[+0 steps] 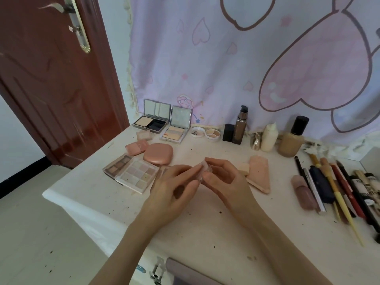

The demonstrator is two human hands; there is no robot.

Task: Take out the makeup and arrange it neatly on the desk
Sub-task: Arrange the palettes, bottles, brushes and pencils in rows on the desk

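**Both hands pinch a small clear case above the desk**

The left hand (174, 186) and right hand (224, 179) meet over the middle of the desk (205, 233), and between their fingertips sits a small clear case (205, 170) with a pinkish inside. Right thumb and forefinger curl round its far and right edges; left fingertips pinch its near left side. Whether the case is open or closed cannot be told.

Just left of the grip lies a pale palette (138, 175), with a brown palette (118, 166) touching its far left edge. Beyond these, a round pink compact (158, 156) rests beside a small pink box (136, 147). Farther back from the grip, against the curtain (226, 68), stand two open mirrored compacts (152, 119) (176, 128), then a round concealer pot (212, 134), a black tube (228, 132), a brown pump bottle (239, 128), a cream bottle (268, 139) and a foundation bottle (293, 140).

Just right of the grip lies a pink pouch (259, 173) with a sponge (243, 168) at its left. Well to the right lies a row of pencils and brushes (333, 188), side by side, beside a pink tube (303, 194).
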